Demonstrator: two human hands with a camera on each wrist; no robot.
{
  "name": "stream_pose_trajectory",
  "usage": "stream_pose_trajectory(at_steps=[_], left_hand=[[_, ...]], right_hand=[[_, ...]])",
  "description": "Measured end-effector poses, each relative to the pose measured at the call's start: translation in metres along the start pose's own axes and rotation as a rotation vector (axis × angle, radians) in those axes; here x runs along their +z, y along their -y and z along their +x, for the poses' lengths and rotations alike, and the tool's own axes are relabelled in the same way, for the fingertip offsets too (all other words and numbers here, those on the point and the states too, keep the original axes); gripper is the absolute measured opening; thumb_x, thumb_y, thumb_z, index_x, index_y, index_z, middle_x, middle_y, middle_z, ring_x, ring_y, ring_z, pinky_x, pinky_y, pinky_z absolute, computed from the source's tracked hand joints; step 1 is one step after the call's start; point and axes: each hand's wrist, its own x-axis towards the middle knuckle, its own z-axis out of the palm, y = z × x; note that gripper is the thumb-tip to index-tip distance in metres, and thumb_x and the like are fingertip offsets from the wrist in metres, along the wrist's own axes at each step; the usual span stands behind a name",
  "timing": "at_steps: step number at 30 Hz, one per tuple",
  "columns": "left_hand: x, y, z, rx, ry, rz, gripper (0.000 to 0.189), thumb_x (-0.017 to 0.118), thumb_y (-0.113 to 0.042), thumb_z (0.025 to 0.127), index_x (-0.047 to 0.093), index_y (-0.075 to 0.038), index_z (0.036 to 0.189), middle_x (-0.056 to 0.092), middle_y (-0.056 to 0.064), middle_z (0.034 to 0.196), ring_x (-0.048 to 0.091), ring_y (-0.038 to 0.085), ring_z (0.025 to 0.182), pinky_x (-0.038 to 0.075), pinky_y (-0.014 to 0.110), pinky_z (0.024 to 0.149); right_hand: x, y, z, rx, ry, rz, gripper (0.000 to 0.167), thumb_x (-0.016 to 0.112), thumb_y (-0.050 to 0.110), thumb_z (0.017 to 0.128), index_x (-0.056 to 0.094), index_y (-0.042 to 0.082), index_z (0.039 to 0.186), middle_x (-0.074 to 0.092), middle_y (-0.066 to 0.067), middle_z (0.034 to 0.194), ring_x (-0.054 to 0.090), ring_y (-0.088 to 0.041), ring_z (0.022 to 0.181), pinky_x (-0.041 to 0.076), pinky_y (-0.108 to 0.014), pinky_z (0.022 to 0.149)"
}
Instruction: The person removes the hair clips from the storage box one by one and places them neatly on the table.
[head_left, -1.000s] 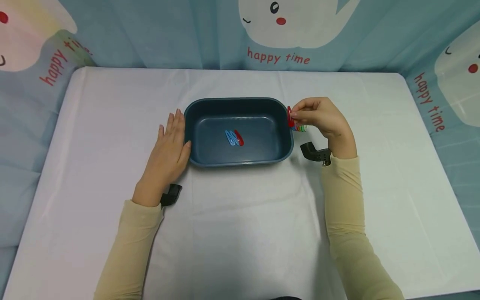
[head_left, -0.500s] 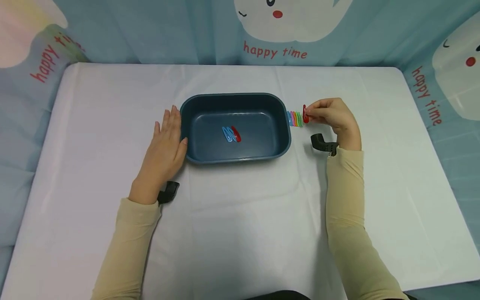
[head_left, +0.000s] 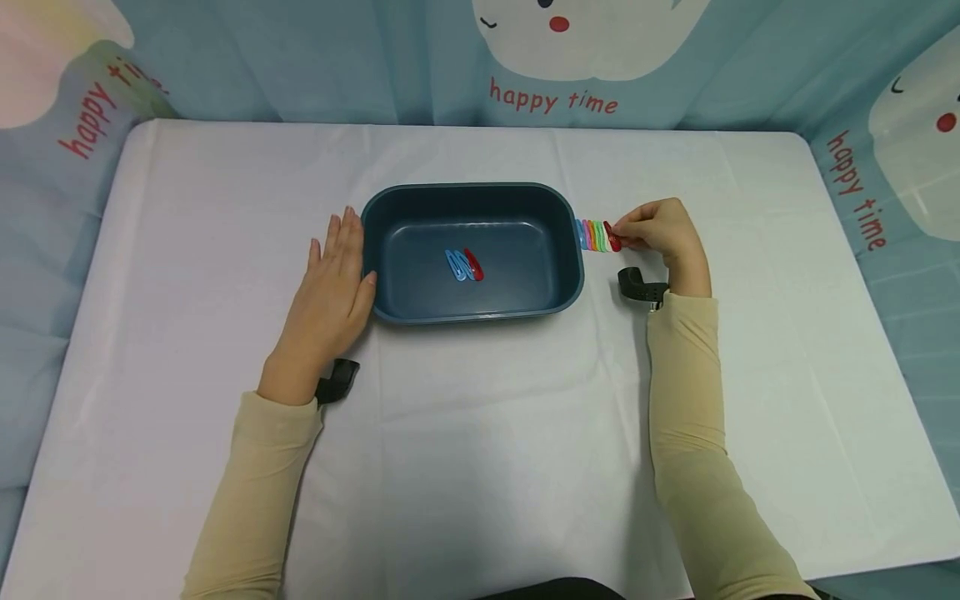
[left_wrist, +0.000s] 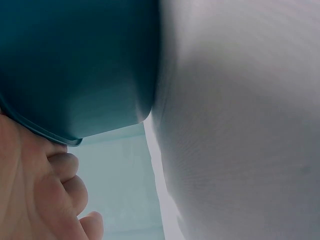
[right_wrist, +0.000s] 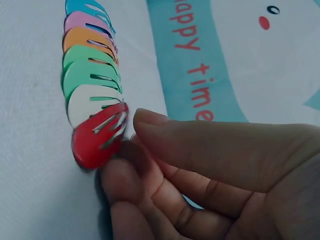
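Note:
My right hand [head_left: 663,237] pinches a red snap hair clip [right_wrist: 100,140] at its narrow end, thumb on one side and fingers on the other. That clip overlaps a white hair clip [right_wrist: 87,107] at the near end of a fanned row on the cloth. Farther along the row lie green hair clips [right_wrist: 80,77], an orange hair clip [right_wrist: 82,41], a pink hair clip [right_wrist: 85,22] and blue. With straight fingers, my left hand [head_left: 322,300] rests along the left side of a dark blue tray [head_left: 480,318]. Inside it lie blue hair clips [head_left: 457,265] and a red one.
A white cloth [head_left: 480,433] covers the table. Blue curtains [head_left: 315,67] with printed words hang along its back and sides. The row of clips starts right at the tray's right wall.
The right hand has moved right, away from the tray's rim, and lowered the red hair clip onto the end of the row. The left hand stays against the tray.

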Motion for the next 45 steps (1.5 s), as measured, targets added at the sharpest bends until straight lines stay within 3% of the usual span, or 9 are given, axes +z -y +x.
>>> stream_pose_trajectory(at_steps=[7,12,16,22,29,33,36,40,45], left_hand=[[-0.001,0.0,0.0,0.002,-0.001,0.004,0.062,0.033,-0.018,0.101,-0.001,0.003,0.149,0.0,0.015,0.156,-0.002,0.029,0.143,0.001,0.05,0.112],[0.0,0.001,-0.001,-0.004,0.001,0.001,0.063,0.033,-0.02,0.101,-0.001,0.002,0.149,-0.001,0.014,0.156,-0.003,0.027,0.143,0.0,0.05,0.112],[0.001,0.002,0.0,-0.004,0.001,-0.002,0.063,0.032,-0.021,0.101,-0.001,0.001,0.15,-0.001,0.013,0.156,-0.003,0.027,0.143,0.0,0.049,0.112],[0.001,0.002,0.001,-0.009,0.0,0.0,0.062,0.032,-0.021,0.101,0.001,0.002,0.149,-0.001,0.013,0.156,-0.003,0.026,0.143,0.0,0.05,0.112],[0.0,0.002,0.0,-0.012,0.008,0.004,0.062,0.032,-0.021,0.101,0.001,0.002,0.149,-0.001,0.013,0.156,-0.004,0.024,0.143,0.0,0.049,0.112],[0.0,0.002,0.001,-0.015,0.013,0.008,0.062,0.031,-0.022,0.101,0.001,0.002,0.15,-0.002,0.013,0.157,-0.004,0.024,0.143,0.0,0.049,0.112],[-0.001,0.001,0.001,-0.016,0.016,0.005,0.062,0.032,-0.021,0.101,0.001,0.002,0.15,-0.001,0.013,0.157,-0.004,0.025,0.143,0.0,0.049,0.112],[-0.001,0.001,0.0,-0.012,0.015,0.001,0.062,0.032,-0.019,0.101,0.001,0.002,0.149,-0.001,0.014,0.156,-0.003,0.027,0.143,0.0,0.05,0.112],[-0.002,0.001,0.0,-0.011,0.022,0.005,0.062,0.032,-0.019,0.101,-0.001,0.002,0.149,-0.001,0.014,0.157,-0.004,0.026,0.143,0.0,0.049,0.112]], right_hand=[[-0.004,0.006,-0.006,-0.002,-0.046,-0.093,0.009,0.07,0.012,0.084,0.073,0.003,0.082,0.061,0.008,0.063,0.054,-0.009,0.061,0.045,-0.022,0.06],[-0.005,0.018,-0.016,-0.024,-0.038,0.0,0.009,0.07,0.013,0.084,0.072,0.008,0.078,0.063,0.006,0.067,0.057,-0.009,0.064,0.047,-0.018,0.062],[-0.001,0.032,-0.027,-0.112,-0.011,0.083,0.008,0.07,0.01,0.084,0.071,0.007,0.077,0.066,0.005,0.07,0.062,-0.008,0.065,0.05,-0.017,0.062],[0.016,0.054,-0.039,-0.243,0.063,0.071,0.015,0.07,0.01,0.084,0.069,-0.004,0.089,0.067,0.005,0.071,0.063,-0.012,0.067,0.049,-0.02,0.061],[0.034,0.071,-0.047,-0.273,0.155,0.006,0.016,0.071,0.013,0.084,0.069,0.0,0.091,0.068,0.005,0.073,0.062,-0.014,0.068,0.033,-0.022,0.043],[0.047,0.079,-0.047,-0.286,0.219,-0.013,0.017,0.071,0.013,0.084,0.068,-0.001,0.093,0.068,0.0,0.076,0.064,-0.021,0.077,0.047,-0.021,0.056],[0.057,0.085,-0.045,-0.31,0.276,-0.029,0.017,0.069,0.01,0.084,0.068,-0.004,0.094,0.068,-0.003,0.079,0.064,-0.026,0.084,0.051,-0.025,0.074],[0.071,0.095,-0.04,-0.335,0.353,-0.058,0.015,0.066,0.006,0.086,0.068,-0.006,0.094,0.069,-0.005,0.082,0.063,-0.031,0.084,0.051,-0.031,0.076],[0.089,0.106,-0.033,-0.33,0.442,-0.109,0.012,0.066,0.005,0.085,0.067,-0.005,0.091,0.069,-0.005,0.079,0.062,-0.023,0.076,0.051,-0.03,0.072]])
